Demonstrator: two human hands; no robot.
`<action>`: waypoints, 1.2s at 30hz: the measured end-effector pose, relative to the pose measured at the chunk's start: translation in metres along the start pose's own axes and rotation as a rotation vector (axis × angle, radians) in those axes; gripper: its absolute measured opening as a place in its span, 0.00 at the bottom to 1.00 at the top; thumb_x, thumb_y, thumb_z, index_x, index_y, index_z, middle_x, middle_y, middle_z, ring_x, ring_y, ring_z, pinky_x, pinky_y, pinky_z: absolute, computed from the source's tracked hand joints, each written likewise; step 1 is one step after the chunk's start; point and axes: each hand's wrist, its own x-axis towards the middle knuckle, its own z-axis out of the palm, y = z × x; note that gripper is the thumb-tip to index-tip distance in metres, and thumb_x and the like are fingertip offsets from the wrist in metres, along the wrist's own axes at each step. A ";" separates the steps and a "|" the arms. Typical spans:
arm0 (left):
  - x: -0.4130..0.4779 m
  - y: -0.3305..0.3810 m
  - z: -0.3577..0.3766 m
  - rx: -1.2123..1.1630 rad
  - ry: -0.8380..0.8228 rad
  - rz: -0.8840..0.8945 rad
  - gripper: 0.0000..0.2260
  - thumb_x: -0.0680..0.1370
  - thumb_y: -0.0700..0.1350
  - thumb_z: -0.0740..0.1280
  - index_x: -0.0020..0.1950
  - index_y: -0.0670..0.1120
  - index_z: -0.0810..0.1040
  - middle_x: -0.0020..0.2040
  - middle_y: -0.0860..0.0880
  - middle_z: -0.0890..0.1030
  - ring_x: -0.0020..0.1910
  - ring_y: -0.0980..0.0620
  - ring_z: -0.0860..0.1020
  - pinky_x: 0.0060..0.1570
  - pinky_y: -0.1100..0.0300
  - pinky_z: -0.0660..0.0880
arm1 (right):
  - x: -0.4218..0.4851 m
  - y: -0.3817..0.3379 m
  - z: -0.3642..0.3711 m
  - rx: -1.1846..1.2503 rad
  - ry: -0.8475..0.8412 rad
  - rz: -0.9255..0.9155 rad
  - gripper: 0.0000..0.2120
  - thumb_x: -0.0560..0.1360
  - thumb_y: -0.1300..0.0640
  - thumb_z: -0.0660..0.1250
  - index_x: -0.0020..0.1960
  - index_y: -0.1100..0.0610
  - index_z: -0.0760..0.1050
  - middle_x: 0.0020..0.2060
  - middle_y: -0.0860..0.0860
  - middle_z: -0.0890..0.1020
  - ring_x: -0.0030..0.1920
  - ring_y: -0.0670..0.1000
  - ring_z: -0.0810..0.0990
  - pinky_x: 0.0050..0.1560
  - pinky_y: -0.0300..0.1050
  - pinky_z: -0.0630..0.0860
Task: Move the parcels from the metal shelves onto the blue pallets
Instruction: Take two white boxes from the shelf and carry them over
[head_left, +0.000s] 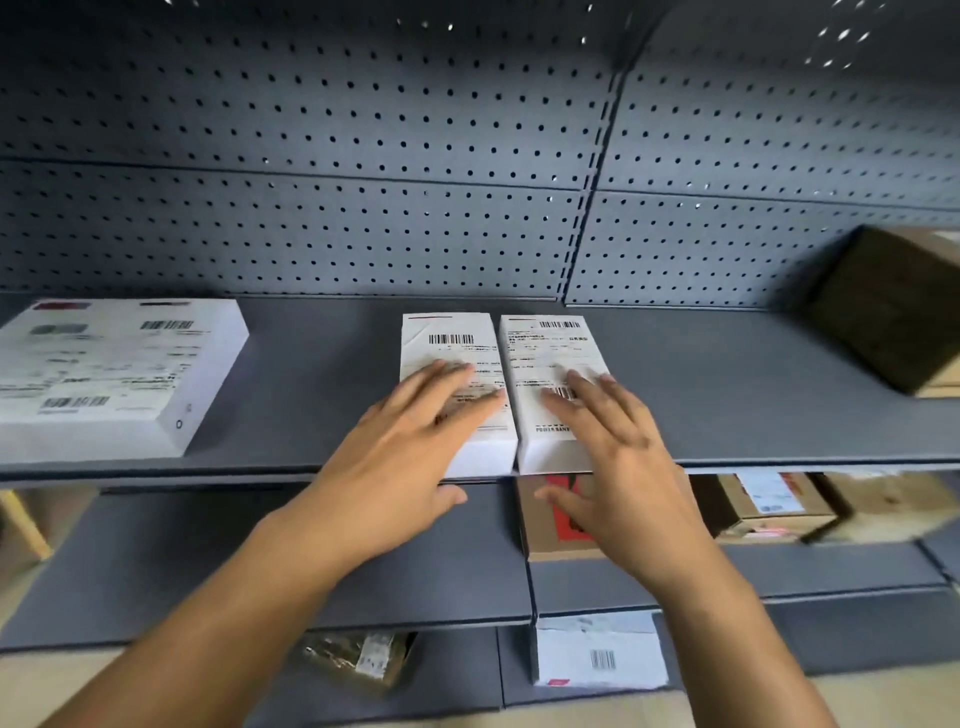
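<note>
Two narrow white parcels with barcode labels lie side by side on the grey metal shelf (727, 374). My left hand (410, 452) lies flat, fingers straight, over the near half of the left white parcel (449, 343). My right hand (618, 457) lies the same way over the right white parcel (550, 343), thumb hanging below the shelf's front edge. Neither hand curls round a parcel. No blue pallet is in view.
A larger flat white box (109, 374) lies at the shelf's left, a dark cardboard box (893, 306) at its right. Lower shelves hold brown cartons (769, 506), a red-marked carton (558, 519), a white parcel (597, 654) and a crumpled packet (358, 657). A pegboard wall (363, 182) backs the shelf.
</note>
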 end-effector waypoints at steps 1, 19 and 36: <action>-0.004 -0.001 0.000 -0.011 0.019 0.014 0.44 0.70 0.51 0.78 0.80 0.59 0.57 0.81 0.54 0.54 0.80 0.52 0.50 0.70 0.43 0.70 | -0.004 -0.001 0.001 -0.002 0.016 0.002 0.43 0.68 0.49 0.81 0.79 0.42 0.65 0.81 0.39 0.60 0.81 0.50 0.56 0.72 0.45 0.68; -0.043 0.003 0.015 -0.157 0.329 0.064 0.36 0.68 0.38 0.77 0.74 0.57 0.73 0.73 0.55 0.71 0.75 0.50 0.66 0.48 0.46 0.83 | -0.038 -0.018 0.006 -0.131 0.192 0.064 0.38 0.69 0.61 0.73 0.76 0.45 0.68 0.76 0.41 0.70 0.76 0.51 0.67 0.39 0.49 0.84; -0.008 0.137 -0.001 -0.286 0.670 0.228 0.28 0.69 0.32 0.77 0.68 0.44 0.79 0.69 0.45 0.76 0.72 0.43 0.72 0.73 0.50 0.68 | -0.107 0.067 -0.105 -0.070 0.477 0.020 0.40 0.65 0.63 0.78 0.74 0.47 0.73 0.73 0.41 0.74 0.74 0.50 0.71 0.65 0.40 0.74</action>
